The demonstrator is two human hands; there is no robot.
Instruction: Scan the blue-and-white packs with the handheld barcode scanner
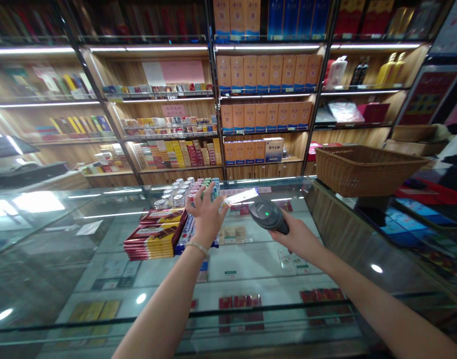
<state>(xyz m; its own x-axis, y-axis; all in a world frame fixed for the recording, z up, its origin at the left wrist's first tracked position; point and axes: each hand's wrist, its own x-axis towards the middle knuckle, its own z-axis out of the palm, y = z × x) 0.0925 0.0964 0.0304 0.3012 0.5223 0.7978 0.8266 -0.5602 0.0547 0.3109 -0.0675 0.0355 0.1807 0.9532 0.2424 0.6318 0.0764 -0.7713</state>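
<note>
My right hand is wrapped round a black handheld barcode scanner, which has a small green light on top. Pinched between the thumb and a finger of my left hand is a slim white packet, brightly lit, with a bluish far end close to the scanner's head. The other left fingers are raised over the goods below. Beneath that hand lie stacked red and yellow chocolate bar packs and blue-and-white packets, partly hidden. Several clear-lidded tubs stand behind them.
These goods rest on a glass display counter with flat packs inside. A brown wicker basket stands on the right-hand counter. Shelves of orange boxes and small packs line the back wall. A monitor is at left.
</note>
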